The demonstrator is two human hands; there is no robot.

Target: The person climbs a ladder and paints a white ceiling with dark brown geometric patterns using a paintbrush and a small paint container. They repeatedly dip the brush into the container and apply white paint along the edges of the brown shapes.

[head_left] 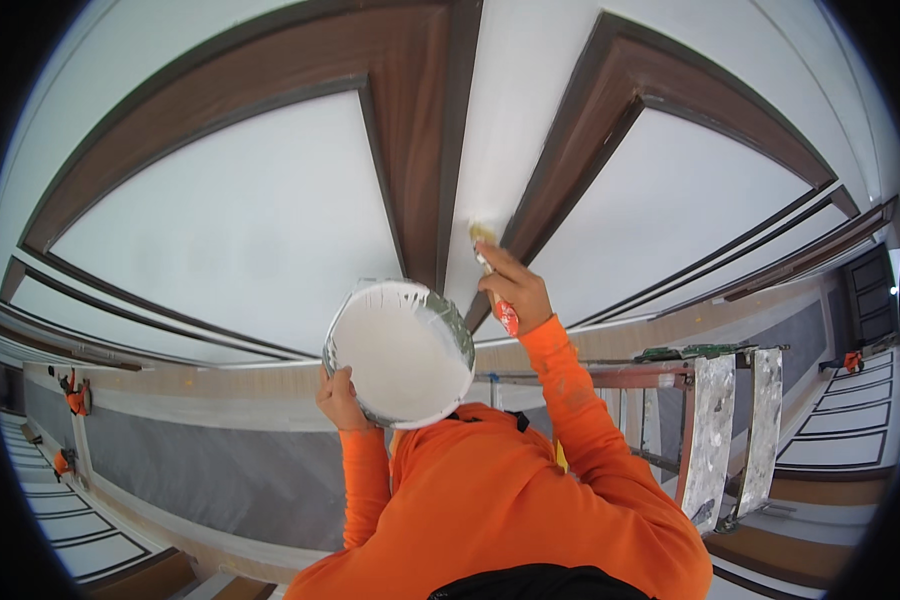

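My left hand grips the rim of a round bucket of white paint, held in front of my chest. Streaks of paint coat its inner wall. In my right hand is a paintbrush with pale bristles and a red-ended handle, its fingers closed round the handle. The bristles touch or nearly touch the white wall strip between two brown-framed panels. Just right of the brush runs the dark edge of the right frame.
A paint-spattered ladder stands to my right. Brown frame moulding borders the left wall panel. Far below lies a grey floor. Other people in orange work there at the far left, one of them a person, and another person is at the far right.
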